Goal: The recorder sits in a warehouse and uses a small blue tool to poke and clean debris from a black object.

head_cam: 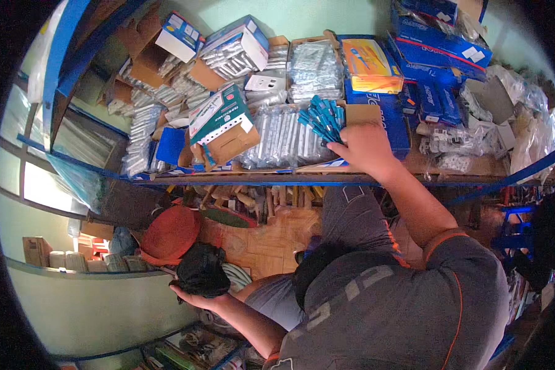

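Observation:
My right hand (367, 148) grips a bunch of slim teal plastic-handled tools (323, 119), fanned out over the shelf; their exact kind is too small to tell. Beneath them lies an open box of clear-wrapped silvery packets (277, 134) in rows. To the left of the bunch, a green and white carton (219, 113) sits tilted with its brown flap open, and one teal piece (208, 155) shows at its opening. Lower left, a crumpled black bag or cloth (203, 270) rests in my left hand (199, 298), palm up and away from the shelf.
Blue-edged shelving (259, 180) carries several cartons, including a yellow box (372, 64) and stacked blue boxes (439, 41). Clear plastic bags (532, 97) lie at the right. A red basin (171, 233) and a coiled hose (236, 276) are below, near my left hand.

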Demonstrator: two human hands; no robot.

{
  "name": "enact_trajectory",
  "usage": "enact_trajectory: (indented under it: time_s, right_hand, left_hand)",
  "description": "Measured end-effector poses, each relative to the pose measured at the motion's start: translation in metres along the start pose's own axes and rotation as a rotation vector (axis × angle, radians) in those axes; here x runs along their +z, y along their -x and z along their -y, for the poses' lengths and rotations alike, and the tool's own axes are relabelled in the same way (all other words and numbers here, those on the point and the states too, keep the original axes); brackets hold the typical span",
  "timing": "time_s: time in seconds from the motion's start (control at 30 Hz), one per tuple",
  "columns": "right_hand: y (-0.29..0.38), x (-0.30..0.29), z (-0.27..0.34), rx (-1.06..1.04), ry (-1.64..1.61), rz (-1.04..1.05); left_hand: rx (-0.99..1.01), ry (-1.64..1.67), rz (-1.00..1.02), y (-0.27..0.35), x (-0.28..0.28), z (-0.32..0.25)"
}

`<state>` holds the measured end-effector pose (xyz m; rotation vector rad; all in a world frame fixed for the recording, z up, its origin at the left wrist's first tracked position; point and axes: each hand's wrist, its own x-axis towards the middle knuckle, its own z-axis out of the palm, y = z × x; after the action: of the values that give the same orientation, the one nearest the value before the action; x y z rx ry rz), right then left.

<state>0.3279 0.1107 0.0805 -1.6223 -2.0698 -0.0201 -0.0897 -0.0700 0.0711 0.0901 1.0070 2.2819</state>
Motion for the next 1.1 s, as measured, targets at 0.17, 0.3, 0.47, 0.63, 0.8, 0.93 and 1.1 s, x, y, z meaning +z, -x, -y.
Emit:
enact_trajectory:
  time_s: [0.17,0.3,0.47,0.63,0.8,0.93,1.1]
  right_hand:
    - [-0.014,-0.004,-0.008,0.076,-0.149,0.049]
    - [-0.018,0.007,-0.019,0.013,-0.082,0.064]
    - [-0.021,0.002,-0.013,0.058,-0.113,0.144]
    - [-0.030,-0.006,-0.011,0.058,-0.261,-0.023]
    - [-0.036,-0.005,0.043,-0.087,-0.558,-0.055]
    - [-0.064,0.032,0.124,-0.381,-0.560,0.263]
    - [-0.104,0.105,0.199,-0.507,-0.345,0.069]
  left_hand:
    - [-0.013,0.032,0.015,0.001,-0.019,-0.008]
    - [-0.054,0.041,0.011,0.004,-0.025,-0.005]
    - [-0.023,0.020,-0.042,0.001,-0.035,0.000]
    - [0.005,0.007,-0.023,-0.005,-0.040,-0.003]
    - [0.006,0.028,-0.096,-0.001,-0.026,-0.006]
    - [-0.011,0.113,0.027,-0.008,-0.042,-0.015]
    - [0.044,0.144,0.038,0.004,-0.051,-0.029]
